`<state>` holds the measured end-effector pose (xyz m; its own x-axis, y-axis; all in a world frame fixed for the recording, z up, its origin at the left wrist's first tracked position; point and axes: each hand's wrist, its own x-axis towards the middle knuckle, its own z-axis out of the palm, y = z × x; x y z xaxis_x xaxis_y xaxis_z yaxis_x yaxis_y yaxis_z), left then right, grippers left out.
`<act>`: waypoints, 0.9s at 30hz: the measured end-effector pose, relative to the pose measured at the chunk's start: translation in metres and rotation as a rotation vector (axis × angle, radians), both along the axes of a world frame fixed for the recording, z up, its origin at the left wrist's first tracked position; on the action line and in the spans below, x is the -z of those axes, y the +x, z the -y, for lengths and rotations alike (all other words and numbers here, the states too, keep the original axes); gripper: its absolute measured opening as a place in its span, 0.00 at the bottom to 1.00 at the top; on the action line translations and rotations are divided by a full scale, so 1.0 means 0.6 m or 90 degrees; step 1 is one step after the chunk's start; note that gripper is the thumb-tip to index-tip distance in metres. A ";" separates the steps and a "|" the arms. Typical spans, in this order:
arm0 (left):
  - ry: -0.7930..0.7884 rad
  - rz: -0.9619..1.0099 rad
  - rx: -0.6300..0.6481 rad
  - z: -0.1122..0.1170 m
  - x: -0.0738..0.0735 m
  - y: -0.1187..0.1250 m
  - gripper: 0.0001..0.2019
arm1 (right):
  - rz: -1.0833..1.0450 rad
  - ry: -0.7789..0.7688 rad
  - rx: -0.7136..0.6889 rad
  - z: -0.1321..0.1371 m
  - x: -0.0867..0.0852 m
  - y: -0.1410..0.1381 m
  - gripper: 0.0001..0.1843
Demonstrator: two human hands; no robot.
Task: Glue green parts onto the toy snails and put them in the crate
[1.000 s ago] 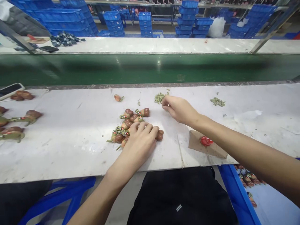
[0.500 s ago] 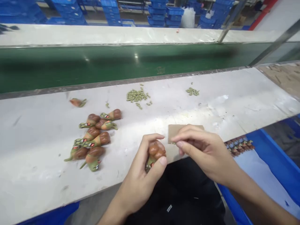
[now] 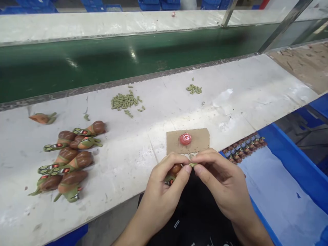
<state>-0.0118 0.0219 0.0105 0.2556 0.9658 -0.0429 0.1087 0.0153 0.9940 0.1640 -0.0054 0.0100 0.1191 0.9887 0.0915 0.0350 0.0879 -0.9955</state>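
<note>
Factory workshop — green belt [image 3: 99, 61], white bench [image 3: 125, 147], blue crates [image 3: 149, 6].

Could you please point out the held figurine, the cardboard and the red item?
Held figurine [image 3: 176, 169], head view: brown rounded part.
Cardboard [image 3: 200, 139], head view: bare right side.
Red item [image 3: 185, 139], head view: its middle.

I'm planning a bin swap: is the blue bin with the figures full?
Blue bin: visible layer only part-filled. Figures line its far end; bare pale sheet shows nearer. Beneath that, cannot tell.
</note>
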 end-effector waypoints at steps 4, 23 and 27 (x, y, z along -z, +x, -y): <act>0.015 0.003 -0.015 0.005 0.008 0.007 0.09 | -0.091 -0.056 0.005 -0.006 0.009 0.005 0.04; 0.172 -0.216 -0.068 -0.006 0.053 -0.006 0.09 | 0.471 0.171 -0.133 -0.133 -0.009 0.047 0.13; 0.163 -0.206 -0.083 -0.006 0.054 -0.001 0.09 | 0.500 0.177 -0.124 -0.132 -0.014 0.052 0.12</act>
<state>-0.0122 0.0256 -0.0220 0.1433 0.9792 0.1439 0.4293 -0.1925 0.8824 0.1950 0.0737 0.0186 -0.2498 0.9144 0.3186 0.6647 0.4012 -0.6302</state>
